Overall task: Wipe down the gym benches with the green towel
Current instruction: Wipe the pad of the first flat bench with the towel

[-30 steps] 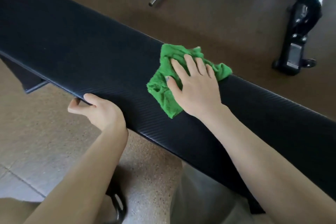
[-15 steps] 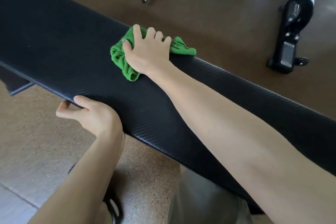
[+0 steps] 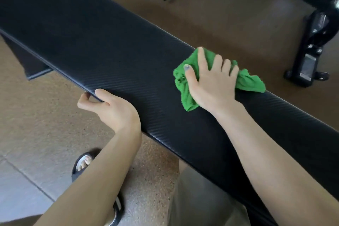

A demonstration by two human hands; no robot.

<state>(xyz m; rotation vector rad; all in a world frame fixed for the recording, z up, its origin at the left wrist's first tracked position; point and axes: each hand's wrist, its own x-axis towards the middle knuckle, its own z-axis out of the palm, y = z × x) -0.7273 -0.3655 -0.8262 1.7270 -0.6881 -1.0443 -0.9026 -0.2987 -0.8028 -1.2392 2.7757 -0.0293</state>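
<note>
Over the bench top: right hand (image 3: 213,86) presses the green towel (image 3: 185,86) flat on the black bench (image 3: 113,46), near its far edge, roughly mid-length as seen.
Right fingers: spread apart on top of the cloth, thumb out to the left; palm pins it down, not a pinch grip.
Left hand (image 3: 111,108): clamped on the bench's near edge, thumb on top, fingers curled under the lip; looks like a brace.
Towel position: bunched under & around the right hand, a loose tail sticking out to the right, another flap hanging toward the wrist.
Step in hand: prob. a wiping stroke along the pad w/ the cloth.
Doing it well: keep palm pressure even, overlap passes near edge to far edge, tuck the loose tail so it doesn't drag or fold under; re-bunch if the cloth rolls.
Left side of pad: can't tell if wiped yet; no visible streaks.
Bench surface: padded, long & narrow, rounded edges, fine diagonal weave pattern w/ a dull sheen; likely smooth enough for the cloth to slide.
Towel fabric: fuzzy terry, soft, crumples easily.
Floor (image 3: 45,115): speckled tan near the person, darker brown beyond.
Background: black metal gym frame (image 3: 311,49) at upper right, well apart from the bench.
</note>
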